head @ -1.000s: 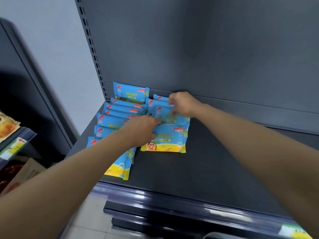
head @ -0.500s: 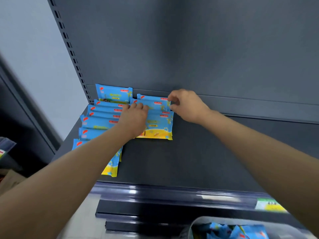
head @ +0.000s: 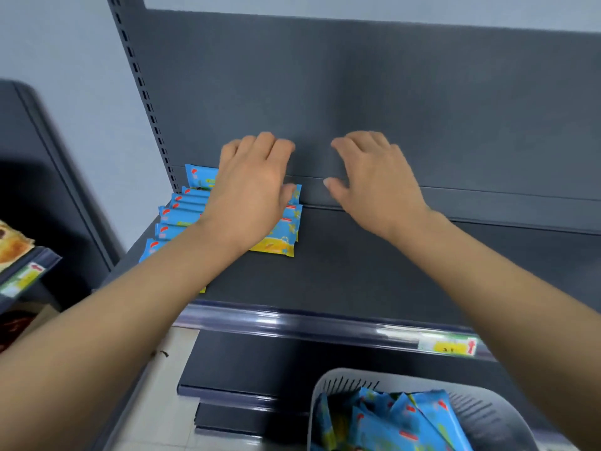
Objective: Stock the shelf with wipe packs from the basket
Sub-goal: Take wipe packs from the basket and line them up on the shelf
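Blue and yellow wipe packs (head: 182,213) lie in overlapping rows at the left end of the dark grey shelf (head: 357,271). My left hand (head: 250,193) hovers over the second row of packs (head: 286,236), fingers relaxed, holding nothing. My right hand (head: 374,180) hangs above the bare shelf to the right of the packs, fingers loosely bent and empty. A grey basket (head: 328,385) at the bottom right holds several more wipe packs (head: 406,421).
The shelf's back panel (head: 390,92) rises behind the hands. A price rail with a yellow label (head: 448,345) runs along the shelf front. Another shelf unit with snack bags (head: 13,245) stands at the left. Lower shelves (head: 247,369) sit below.
Both hands have let go of the packs and lifted off them. The view has tilted down, so the basket shows more fully.
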Action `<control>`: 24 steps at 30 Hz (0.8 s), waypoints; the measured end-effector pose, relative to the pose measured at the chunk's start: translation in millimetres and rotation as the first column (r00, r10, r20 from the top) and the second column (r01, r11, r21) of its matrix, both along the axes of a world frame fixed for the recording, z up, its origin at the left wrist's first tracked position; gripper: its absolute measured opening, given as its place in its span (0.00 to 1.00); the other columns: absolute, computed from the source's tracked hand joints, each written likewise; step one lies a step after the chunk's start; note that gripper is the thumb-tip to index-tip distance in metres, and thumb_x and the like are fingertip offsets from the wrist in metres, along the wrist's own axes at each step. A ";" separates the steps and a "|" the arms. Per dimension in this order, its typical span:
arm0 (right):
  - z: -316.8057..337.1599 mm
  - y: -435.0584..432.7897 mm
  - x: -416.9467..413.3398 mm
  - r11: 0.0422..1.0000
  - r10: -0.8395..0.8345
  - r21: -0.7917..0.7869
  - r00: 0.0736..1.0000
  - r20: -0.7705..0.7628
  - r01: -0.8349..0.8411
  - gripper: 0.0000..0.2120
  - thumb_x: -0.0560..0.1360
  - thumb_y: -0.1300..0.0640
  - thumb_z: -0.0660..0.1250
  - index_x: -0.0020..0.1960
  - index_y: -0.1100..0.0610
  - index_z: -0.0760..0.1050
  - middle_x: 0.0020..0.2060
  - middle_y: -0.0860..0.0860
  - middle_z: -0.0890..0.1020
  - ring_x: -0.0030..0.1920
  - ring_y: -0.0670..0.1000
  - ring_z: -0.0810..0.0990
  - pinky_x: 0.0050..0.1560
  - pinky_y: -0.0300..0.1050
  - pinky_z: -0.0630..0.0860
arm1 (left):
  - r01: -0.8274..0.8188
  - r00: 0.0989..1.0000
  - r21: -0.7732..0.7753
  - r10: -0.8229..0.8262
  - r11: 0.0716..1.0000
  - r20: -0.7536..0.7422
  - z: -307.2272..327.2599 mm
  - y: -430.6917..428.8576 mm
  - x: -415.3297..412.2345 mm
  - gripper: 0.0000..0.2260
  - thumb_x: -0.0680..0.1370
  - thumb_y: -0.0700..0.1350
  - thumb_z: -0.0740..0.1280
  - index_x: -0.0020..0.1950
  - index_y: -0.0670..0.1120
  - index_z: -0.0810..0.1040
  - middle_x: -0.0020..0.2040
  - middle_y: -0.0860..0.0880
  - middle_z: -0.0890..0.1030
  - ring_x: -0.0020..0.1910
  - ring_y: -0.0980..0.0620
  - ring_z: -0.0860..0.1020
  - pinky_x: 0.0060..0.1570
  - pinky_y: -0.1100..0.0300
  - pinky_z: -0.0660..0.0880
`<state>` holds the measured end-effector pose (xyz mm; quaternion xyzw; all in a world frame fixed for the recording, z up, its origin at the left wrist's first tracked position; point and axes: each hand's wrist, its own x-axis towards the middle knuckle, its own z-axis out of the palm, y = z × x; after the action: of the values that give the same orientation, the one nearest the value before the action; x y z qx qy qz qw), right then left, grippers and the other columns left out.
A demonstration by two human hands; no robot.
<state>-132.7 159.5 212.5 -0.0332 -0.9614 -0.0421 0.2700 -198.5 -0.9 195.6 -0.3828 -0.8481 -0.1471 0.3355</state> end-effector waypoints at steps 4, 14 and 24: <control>24.6 8.0 64.4 1.000 0.027 0.017 0.996 -0.082 -0.025 0.22 0.75 0.51 0.65 0.65 0.59 0.68 0.65 0.53 0.71 0.67 0.56 0.66 0.61 0.49 0.63 | 0.009 0.999 0.039 -0.008 0.999 -0.037 24.5 5.2 72.3 0.19 0.70 0.42 0.71 0.59 0.39 0.73 0.53 0.40 0.76 0.52 0.38 0.73 0.54 0.53 0.60; 20.7 28.5 214.6 0.991 0.132 0.022 0.972 -0.196 -0.130 0.22 0.73 0.53 0.65 0.65 0.60 0.70 0.64 0.56 0.72 0.65 0.58 0.68 0.59 0.49 0.63 | 0.112 0.994 0.092 -0.112 0.989 -0.002 23.8 34.5 230.6 0.20 0.70 0.45 0.68 0.61 0.41 0.72 0.56 0.41 0.75 0.54 0.39 0.73 0.53 0.49 0.65; -117.0 48.1 263.5 0.985 0.158 -0.113 0.944 0.291 -0.130 0.16 0.75 0.55 0.61 0.62 0.58 0.71 0.59 0.55 0.75 0.61 0.58 0.70 0.58 0.51 0.65 | 0.222 0.843 -0.111 -0.134 0.969 0.521 -109.7 43.0 281.9 0.15 0.71 0.41 0.70 0.57 0.41 0.75 0.54 0.43 0.77 0.55 0.43 0.75 0.58 0.50 0.68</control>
<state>130.9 207.5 95.5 0.0314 -0.9919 0.0175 0.1221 83.4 42.1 85.8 -0.4341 -0.8764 -0.2021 0.0510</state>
